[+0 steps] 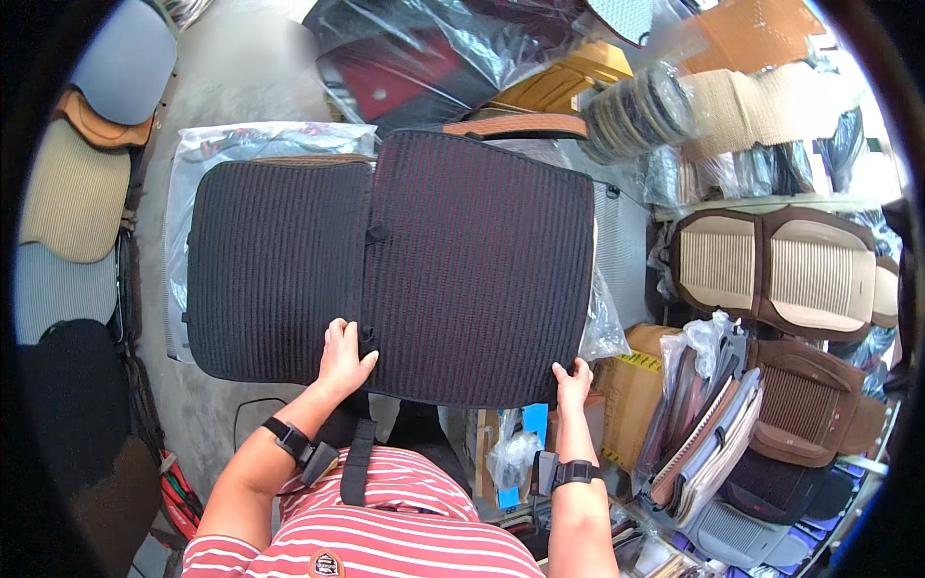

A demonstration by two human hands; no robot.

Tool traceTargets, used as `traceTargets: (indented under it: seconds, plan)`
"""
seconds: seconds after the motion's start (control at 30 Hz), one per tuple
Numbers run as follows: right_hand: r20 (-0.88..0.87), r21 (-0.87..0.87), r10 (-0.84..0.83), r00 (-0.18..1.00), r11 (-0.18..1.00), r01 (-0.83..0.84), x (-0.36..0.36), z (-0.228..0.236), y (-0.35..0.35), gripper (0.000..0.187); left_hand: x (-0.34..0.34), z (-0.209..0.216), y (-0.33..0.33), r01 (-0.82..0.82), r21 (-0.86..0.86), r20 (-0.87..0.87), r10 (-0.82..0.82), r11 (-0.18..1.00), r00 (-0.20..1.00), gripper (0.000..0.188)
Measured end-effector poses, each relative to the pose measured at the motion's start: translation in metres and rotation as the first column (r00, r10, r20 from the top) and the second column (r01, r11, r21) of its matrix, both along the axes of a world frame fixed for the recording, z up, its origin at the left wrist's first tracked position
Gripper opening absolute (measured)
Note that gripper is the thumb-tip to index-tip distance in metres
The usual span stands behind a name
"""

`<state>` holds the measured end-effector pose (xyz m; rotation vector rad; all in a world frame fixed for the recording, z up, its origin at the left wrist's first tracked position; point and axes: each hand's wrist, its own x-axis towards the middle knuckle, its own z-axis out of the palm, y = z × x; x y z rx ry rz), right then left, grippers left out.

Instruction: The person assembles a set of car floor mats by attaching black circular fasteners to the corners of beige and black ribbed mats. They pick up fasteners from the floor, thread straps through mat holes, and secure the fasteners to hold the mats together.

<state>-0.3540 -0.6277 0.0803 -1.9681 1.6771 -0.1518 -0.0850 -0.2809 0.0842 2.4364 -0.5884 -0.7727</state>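
Presently, the left hand (344, 368) rests at the near edge of the dark ribbed seat mat (482, 265), beside its centre fold; whether it pinches cannot be told. The right hand (572, 383) pinches the mat's near right corner. The mat lies unfolded ahead of both hands. Right of the mat stands a cardboard box (631, 395); clear plastic film (270, 137) borders the mat's far left edge; beyond the mat lies a plastic-wrapped bundle (424, 63).

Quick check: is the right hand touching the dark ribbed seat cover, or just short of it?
Touching. The head view shows the right hand with its thumb tip on the dark ribbed seat cover, at the near right corner.
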Motion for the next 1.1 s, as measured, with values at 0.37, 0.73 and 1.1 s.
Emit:
traceTargets:
  seconds: [0.37, 0.73, 1.1]
  plan:
    - [0.701, 0.503, -0.203, 0.683, 0.820, -0.272, 0.085, 0.123, 0.053, 0.060, -0.034, 0.064, -0.070, 0.441, -0.429, -0.133, -0.538, 0.788, 0.833, 0.093]
    - [0.318, -0.109, 0.834, 0.450, 0.504, -0.857, 0.122, 0.098, 0.120, 0.053, -0.011, 0.105, 0.017, -0.687, -0.409, -0.701, 0.275, 0.601, 0.658, 0.037]
    - [-0.406, 0.026, 0.854, 0.327, 0.368, -0.929, 0.056, 0.034, 0.117, 0.101, 0.071, 0.091, 0.205, -0.846, -0.510, -0.517, 0.731, 0.156, 0.446, 0.022]
